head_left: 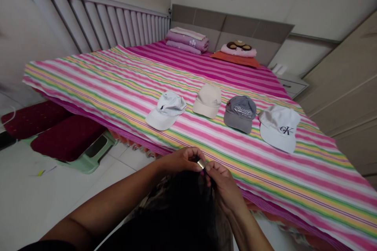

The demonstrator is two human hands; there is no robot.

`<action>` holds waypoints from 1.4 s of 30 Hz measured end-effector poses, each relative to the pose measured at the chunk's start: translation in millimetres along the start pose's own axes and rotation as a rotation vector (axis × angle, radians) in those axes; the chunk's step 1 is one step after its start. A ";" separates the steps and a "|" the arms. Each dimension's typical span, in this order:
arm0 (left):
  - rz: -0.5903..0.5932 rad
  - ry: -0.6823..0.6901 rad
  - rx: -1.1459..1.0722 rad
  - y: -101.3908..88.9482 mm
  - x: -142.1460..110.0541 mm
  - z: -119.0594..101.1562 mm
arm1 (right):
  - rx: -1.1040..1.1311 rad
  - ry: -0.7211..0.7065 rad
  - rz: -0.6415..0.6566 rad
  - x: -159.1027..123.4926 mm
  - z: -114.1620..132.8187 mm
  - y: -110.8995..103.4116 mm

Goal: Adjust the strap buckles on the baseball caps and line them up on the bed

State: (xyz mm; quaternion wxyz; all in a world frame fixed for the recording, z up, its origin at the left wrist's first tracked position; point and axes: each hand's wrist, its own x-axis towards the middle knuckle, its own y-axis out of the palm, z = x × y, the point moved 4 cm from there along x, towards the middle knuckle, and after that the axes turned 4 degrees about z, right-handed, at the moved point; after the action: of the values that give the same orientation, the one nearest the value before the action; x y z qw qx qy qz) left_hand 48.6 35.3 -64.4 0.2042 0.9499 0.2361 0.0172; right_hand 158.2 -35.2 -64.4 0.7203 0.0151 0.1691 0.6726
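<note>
At the near edge of the bed, my left hand (187, 160) pinches a small shiny metal buckle (201, 164) between thumb and fingers. My right hand (222, 180) is closed at the buckle's right side, thumb and forefinger together on it. Something dark hangs just below the buckle; whether it is part of the same item or my black clothing I cannot tell. Beyond my hands, a row of caps lies on the bed: a white cap with a small dark logo (166, 110), a beige cap (207, 100), a grey cap with lettering (240, 113) and a white CK cap (279, 127).
A striped sheet (118, 82) covers the bed. Folded purple bedding (187, 41) and a pink folded item (238, 50) sit by the headboard (247, 27). Dark red-topped stools (67, 137) stand on the floor at left, below a white radiator (103, 23). A wardrobe (347, 82) rises at right.
</note>
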 end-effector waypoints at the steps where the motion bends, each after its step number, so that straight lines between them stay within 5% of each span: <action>1: 0.002 0.005 0.002 -0.3 0.5 0.0 | 0.020 0.002 0.003 0.1 0.4 0.8; 16: 0.027 -0.047 0.139 -0.6 0.6 -2.8 | 0.053 0.069 0.062 -4.9 -10.7 -3.9; 24: -0.057 -0.052 0.109 -9.7 2.7 -3.8 | 0.114 0.090 0.116 -9.7 -22.8 -10.2; 32: 0.060 -0.069 0.349 -9.4 4.6 -7.1 | 0.115 0.084 0.095 -8.3 -20.6 -5.2; 42: 0.144 -0.072 0.304 -11.5 3.4 -10.5 | 0.110 0.070 0.064 -6.9 -17.8 -4.3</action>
State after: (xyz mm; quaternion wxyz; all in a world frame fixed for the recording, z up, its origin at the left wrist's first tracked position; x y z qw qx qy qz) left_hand 45.2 50.1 -59.5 0.0648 0.9842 0.1601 -0.0381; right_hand 157.4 -46.0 -80.7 0.6901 0.0365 0.2304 0.6851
